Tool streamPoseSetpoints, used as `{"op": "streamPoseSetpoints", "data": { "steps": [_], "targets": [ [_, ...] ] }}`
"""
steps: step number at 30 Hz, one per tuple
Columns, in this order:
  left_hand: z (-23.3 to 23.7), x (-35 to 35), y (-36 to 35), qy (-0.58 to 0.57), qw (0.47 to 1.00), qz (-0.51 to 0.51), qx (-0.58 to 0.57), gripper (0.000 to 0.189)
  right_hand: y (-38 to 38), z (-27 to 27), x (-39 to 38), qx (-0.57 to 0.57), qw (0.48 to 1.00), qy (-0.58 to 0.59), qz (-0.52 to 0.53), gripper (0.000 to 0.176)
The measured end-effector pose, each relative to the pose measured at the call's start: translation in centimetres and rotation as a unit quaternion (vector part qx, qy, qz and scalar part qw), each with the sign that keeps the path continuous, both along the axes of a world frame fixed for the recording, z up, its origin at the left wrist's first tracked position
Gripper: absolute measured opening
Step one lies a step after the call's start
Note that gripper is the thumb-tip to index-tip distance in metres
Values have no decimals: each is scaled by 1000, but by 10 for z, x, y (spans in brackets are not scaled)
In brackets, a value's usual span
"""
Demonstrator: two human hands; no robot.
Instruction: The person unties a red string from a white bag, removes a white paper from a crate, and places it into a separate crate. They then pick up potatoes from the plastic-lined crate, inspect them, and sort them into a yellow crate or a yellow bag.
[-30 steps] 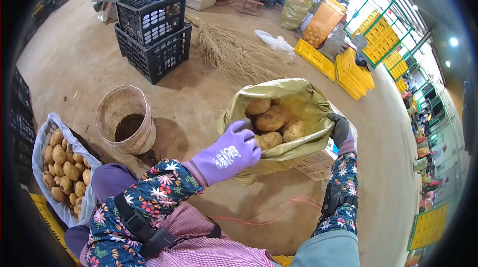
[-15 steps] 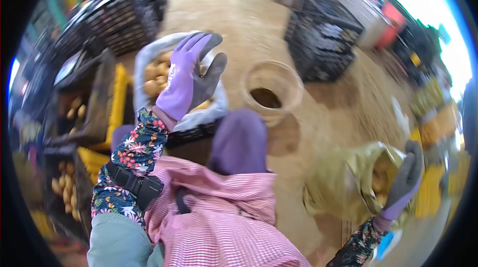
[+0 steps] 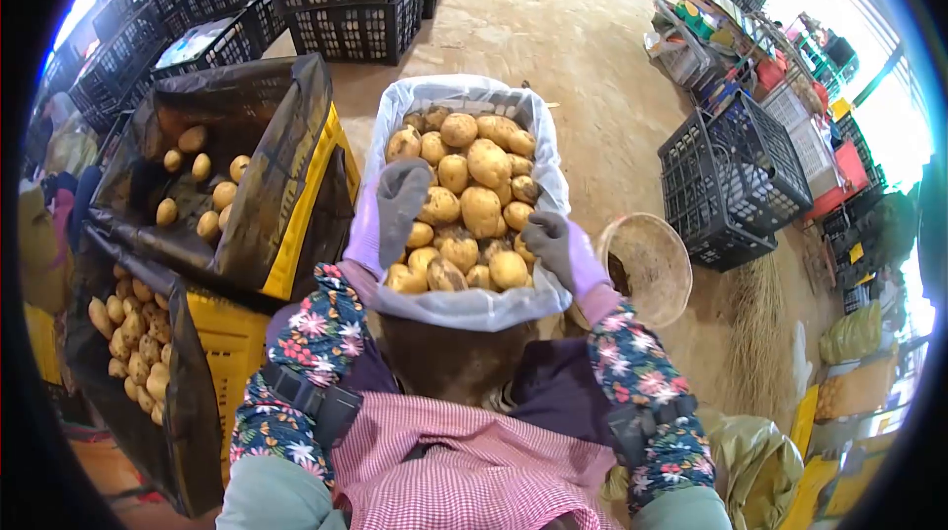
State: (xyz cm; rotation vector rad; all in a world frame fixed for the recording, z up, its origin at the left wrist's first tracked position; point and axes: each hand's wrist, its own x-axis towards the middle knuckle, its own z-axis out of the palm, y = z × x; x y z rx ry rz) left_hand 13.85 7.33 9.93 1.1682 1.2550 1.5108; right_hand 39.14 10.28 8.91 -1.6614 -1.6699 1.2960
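Note:
A crate lined with pale translucent plastic [image 3: 464,310] stands before my knees, filled with potatoes [image 3: 484,212], some with dark patches. My left hand [image 3: 393,212], in a purple glove with grey palm and fingers, reaches over the crate's left side. Its fingers lie along the potatoes, apart from any grip that I can see. At the right side my right hand [image 3: 561,248], gloved alike, has its loosely bent fingers against the outer potatoes; its fingertips are partly hidden. Neither hand visibly lifts a potato.
Left stand two yellow crates lined with dark plastic, an upper one [image 3: 314,199] and a lower one [image 3: 222,352], both holding potatoes. A pale bucket [image 3: 657,263] is right of my right hand. Black crates [image 3: 736,179] stand beyond; a greenish sack [image 3: 755,466] lies lower right.
My view has turned, bringing the lined crate to the centre. Both hands, formerly raised and apart, have come down to its two sides; the right moved in from beside the greenish sack.

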Motion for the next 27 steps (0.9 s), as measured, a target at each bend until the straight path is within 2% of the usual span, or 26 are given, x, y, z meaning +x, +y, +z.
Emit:
{"op": "streamPoseSetpoints", "data": {
  "steps": [2,3,4,7,8,10,11,13,14,15,16,17,18,19,20,22,23,24,25,26,27],
  "targets": [
    [-30,-6,19,-38,999,-3,13,29,45,-71,-27,35,994,-96,-37,55],
    [-35,-8,22,-60,998,-12,-16,29,57,-83,-39,57,986,-148,-46,68],
    [-36,-9,20,-84,995,-19,-49,28,66,-91,-50,33,984,-168,-47,86],
    [-26,-19,15,-71,993,-46,-83,29,81,-132,-80,33,972,-225,-66,98],
    [-31,-24,16,-74,993,-44,-85,29,85,-133,-88,31,971,-227,-63,98],
    [-42,-34,12,-108,989,-31,-101,28,86,-129,-98,38,946,-300,-119,81],
    [-44,-39,10,-100,988,-30,-113,26,93,-134,-90,35,958,-261,-113,79],
    [-50,-49,4,-85,986,-47,-133,28,101,-142,-80,35,960,-261,-98,73],
    [-50,-51,2,-71,985,-57,-147,30,94,-107,-83,26,950,-307,-47,68],
    [-50,-51,-2,-76,981,-67,-164,31,90,-89,-84,33,949,-308,-50,68],
    [-48,-50,-4,-77,982,-64,-158,31,84,-75,-84,-61,991,-64,-102,64],
    [-45,-47,-7,-64,982,-78,-162,32,79,-62,-83,-153,961,185,-140,61],
    [-43,-43,-10,-51,981,-92,-166,32,76,-48,-77,-244,901,350,-80,59],
    [-48,-35,-10,-52,981,-88,-164,35,67,-32,-80,-274,859,426,-73,56],
    [-39,-28,-9,-45,979,-116,-164,49,58,-14,-82,-302,809,499,-65,53],
    [-37,-9,-7,-6,984,-163,-75,67,45,11,-80,-287,831,474,-51,50],
    [-30,-3,-2,119,981,-152,0,76,40,15,-81,-278,849,448,-40,46],
    [-23,3,2,244,957,-139,75,84,37,8,-82,-279,844,456,-37,46],
    [-26,11,3,190,971,-143,30,92,34,-4,-82,-217,836,505,-1,48],
    [-21,14,3,196,970,-139,31,92,30,-9,-82,-153,822,548,36,50],
    [-17,17,4,148,980,-135,11,97,24,-12,-80,49,890,440,111,50]
  ]
}}
